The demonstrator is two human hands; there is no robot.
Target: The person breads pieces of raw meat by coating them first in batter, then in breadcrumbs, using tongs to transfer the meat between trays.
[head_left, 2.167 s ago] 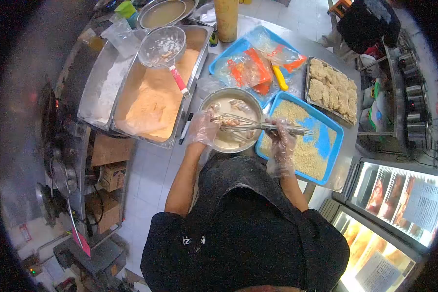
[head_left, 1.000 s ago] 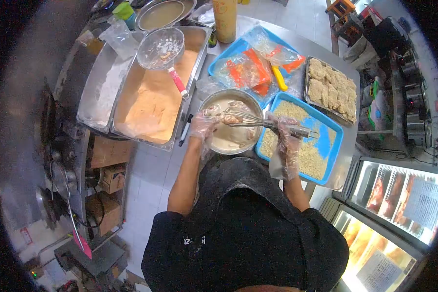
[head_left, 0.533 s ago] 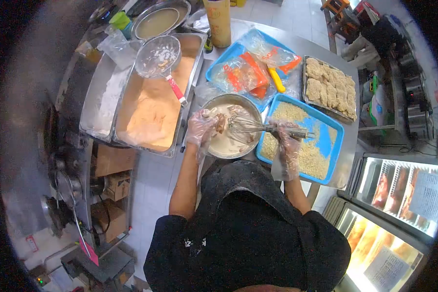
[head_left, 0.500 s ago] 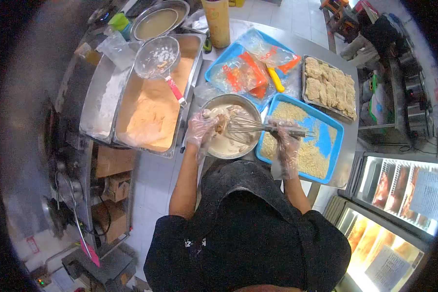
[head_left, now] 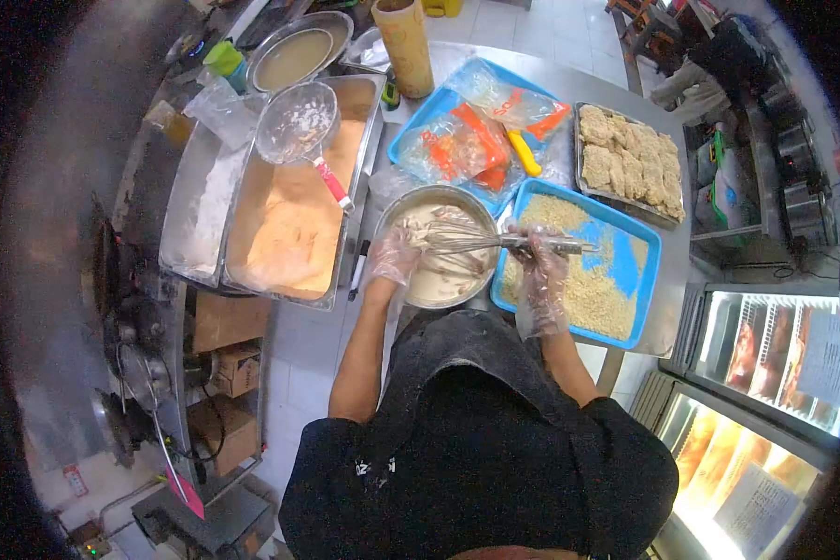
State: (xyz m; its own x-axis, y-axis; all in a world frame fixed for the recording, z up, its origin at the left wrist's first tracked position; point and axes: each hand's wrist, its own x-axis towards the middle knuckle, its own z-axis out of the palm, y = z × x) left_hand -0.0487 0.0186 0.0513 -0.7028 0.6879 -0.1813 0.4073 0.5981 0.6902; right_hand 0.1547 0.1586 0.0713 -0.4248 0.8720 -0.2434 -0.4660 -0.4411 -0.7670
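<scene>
My right hand [head_left: 543, 280], in a clear plastic glove, grips the metal handle of a whisk [head_left: 462, 241]. The whisk lies level across a round metal bowl [head_left: 483, 207] of pale batter [head_left: 434, 285] with pieces in it, apparently meat. Also gloved, my left hand [head_left: 394, 256] reaches over the bowl's left side with its fingers closed at the tip of the whisk wires; whatever they hold is hidden. Under my right hand is a blue tray [head_left: 651, 280] of pale crumbs [head_left: 602, 313].
Behind the bowl, a second blue tray [head_left: 403, 140] holds plastic bags and a yellow handle [head_left: 525, 154]. Coated pieces [head_left: 630, 163] fill a metal tray at right. On the left, a sieve [head_left: 297, 121] rests over a pan of orange powder [head_left: 285, 233]. Lit glass-fronted cabinets [head_left: 765, 355] stand at lower right.
My left hand has shifted slightly down and right at the whisk tip; the brownish piece seen there earlier is less visible. My right hand still holds the whisk. The view has shifted slightly.
</scene>
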